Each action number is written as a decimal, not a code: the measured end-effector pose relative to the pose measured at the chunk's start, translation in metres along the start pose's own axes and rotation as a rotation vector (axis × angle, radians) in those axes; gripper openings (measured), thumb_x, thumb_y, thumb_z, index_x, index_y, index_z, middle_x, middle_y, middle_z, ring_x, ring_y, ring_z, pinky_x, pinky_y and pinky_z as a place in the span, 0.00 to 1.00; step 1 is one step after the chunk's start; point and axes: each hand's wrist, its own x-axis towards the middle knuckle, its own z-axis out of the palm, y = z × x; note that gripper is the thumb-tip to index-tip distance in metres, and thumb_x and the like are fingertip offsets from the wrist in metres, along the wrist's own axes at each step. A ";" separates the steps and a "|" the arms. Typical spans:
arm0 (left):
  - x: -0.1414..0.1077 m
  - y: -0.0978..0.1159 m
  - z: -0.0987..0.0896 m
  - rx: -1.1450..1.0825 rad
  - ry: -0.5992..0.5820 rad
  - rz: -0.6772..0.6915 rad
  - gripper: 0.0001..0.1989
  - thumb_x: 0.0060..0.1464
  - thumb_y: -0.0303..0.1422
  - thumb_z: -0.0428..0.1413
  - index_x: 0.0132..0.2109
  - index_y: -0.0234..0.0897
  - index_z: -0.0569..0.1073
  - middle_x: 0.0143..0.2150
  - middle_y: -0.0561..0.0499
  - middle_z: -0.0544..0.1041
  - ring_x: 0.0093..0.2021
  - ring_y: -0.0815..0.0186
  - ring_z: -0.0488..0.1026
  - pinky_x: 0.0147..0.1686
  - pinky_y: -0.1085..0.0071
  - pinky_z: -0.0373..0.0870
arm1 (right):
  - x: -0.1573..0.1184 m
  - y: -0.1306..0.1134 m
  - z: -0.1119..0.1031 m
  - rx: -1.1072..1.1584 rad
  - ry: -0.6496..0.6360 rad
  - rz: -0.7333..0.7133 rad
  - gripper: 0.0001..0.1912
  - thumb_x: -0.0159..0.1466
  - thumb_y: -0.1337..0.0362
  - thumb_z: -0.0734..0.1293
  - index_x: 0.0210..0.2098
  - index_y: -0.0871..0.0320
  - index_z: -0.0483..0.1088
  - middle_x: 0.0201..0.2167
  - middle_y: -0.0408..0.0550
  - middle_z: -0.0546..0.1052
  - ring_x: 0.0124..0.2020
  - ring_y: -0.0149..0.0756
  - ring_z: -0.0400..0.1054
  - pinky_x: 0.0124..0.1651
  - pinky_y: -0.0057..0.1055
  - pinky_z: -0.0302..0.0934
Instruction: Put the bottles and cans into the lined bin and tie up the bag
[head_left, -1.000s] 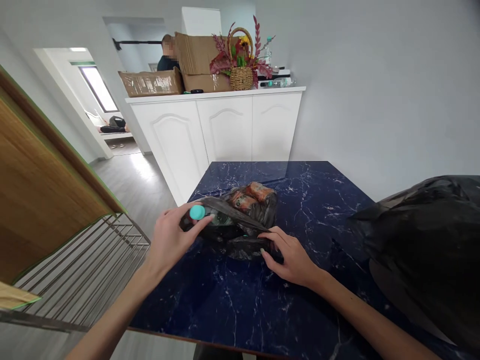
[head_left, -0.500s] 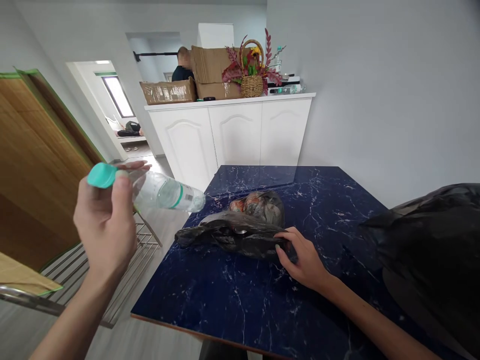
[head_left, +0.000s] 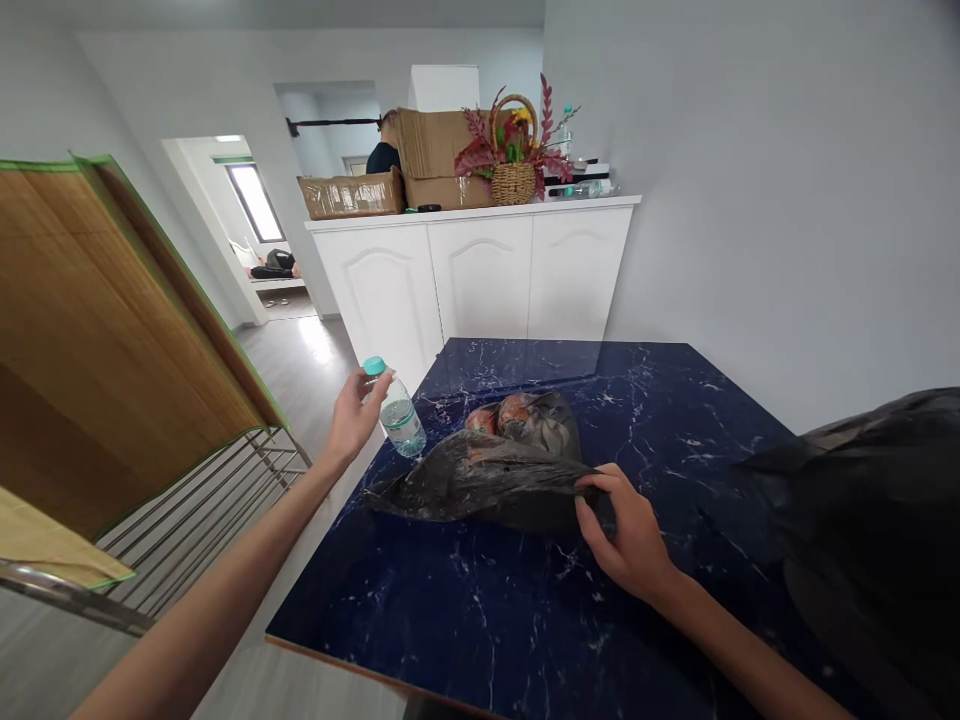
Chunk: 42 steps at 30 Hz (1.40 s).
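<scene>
Cabinet (head_left: pixel 480 270), white, three door panels, against the far side of the room, beyond the surface. Surface (head_left: pixel 480 600) next: dark blue with white veining, in front of the person wearing the camera. Left of it, brown slatted mat (head_left: pixel 112 330) with green edging, by a metal rack (head_left: pixel 217 500). Other person (head_left: pixel 384 157) partly visible behind the boxes, dark top.

Large black bag (head_left: pixel 885 510) at the right side of the surface, bulky, contents hidden. Two cardboard boxes on the cabinet: low one (head_left: pixel 351 196) left, tall-flapped one (head_left: pixel 431 150) beside it. Flower basket (head_left: pixel 514 183) right of those, wicker, red leaves and a yellow bloom.

Small black bag (head_left: pixel 480 480) lies mid-surface, slumped, thin plastic. Right hand (head_left: pixel 626 540) is at its right end; grip narrow, thumb and fingers pinching the bag's edge. Left hand (head_left: pixel 355 412) is out at the surface's left edge, grip narrow, holding the clear bottle (head_left: pixel 401 420) by its upper part. Bottle leans, base toward the small bag; can't tell if the base touches the surface. Round reddish items (head_left: pixel 516 410) just behind the small bag's front fold, under dark film. Smallest: teal cap (head_left: pixel 373 366), on the bottle, at the fingers.
</scene>
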 end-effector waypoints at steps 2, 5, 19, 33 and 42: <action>0.001 -0.003 0.002 0.023 -0.042 -0.015 0.29 0.62 0.55 0.59 0.57 0.37 0.72 0.60 0.36 0.80 0.59 0.48 0.80 0.52 0.52 0.81 | 0.000 0.000 0.001 -0.004 -0.007 -0.005 0.06 0.75 0.66 0.62 0.51 0.53 0.66 0.38 0.47 0.71 0.30 0.36 0.70 0.30 0.34 0.64; -0.007 0.001 0.003 0.074 -0.021 -0.025 0.32 0.61 0.54 0.61 0.63 0.36 0.69 0.66 0.33 0.75 0.65 0.44 0.75 0.59 0.46 0.77 | -0.001 0.001 0.001 -0.006 -0.005 0.001 0.06 0.75 0.65 0.63 0.51 0.53 0.66 0.38 0.48 0.72 0.32 0.37 0.71 0.32 0.35 0.65; -0.172 0.077 0.044 0.451 -0.612 0.256 0.20 0.77 0.37 0.41 0.65 0.43 0.71 0.64 0.42 0.76 0.64 0.52 0.73 0.65 0.49 0.71 | 0.004 -0.011 -0.003 -0.003 -0.212 -0.180 0.12 0.70 0.69 0.65 0.51 0.52 0.71 0.45 0.52 0.72 0.37 0.39 0.72 0.35 0.36 0.69; -0.121 0.060 0.124 0.847 -0.290 0.286 0.24 0.65 0.38 0.57 0.63 0.29 0.71 0.58 0.28 0.78 0.59 0.39 0.75 0.64 0.41 0.64 | 0.002 -0.010 0.002 -0.094 -0.211 -0.176 0.14 0.74 0.68 0.63 0.57 0.53 0.68 0.45 0.51 0.77 0.38 0.38 0.75 0.40 0.35 0.73; -0.120 0.074 0.133 0.906 -0.337 0.211 0.26 0.58 0.25 0.57 0.64 0.31 0.68 0.57 0.30 0.77 0.53 0.43 0.80 0.54 0.49 0.75 | 0.006 0.000 -0.001 -0.100 -0.132 -0.122 0.18 0.71 0.71 0.64 0.59 0.53 0.66 0.46 0.51 0.77 0.37 0.39 0.75 0.40 0.37 0.73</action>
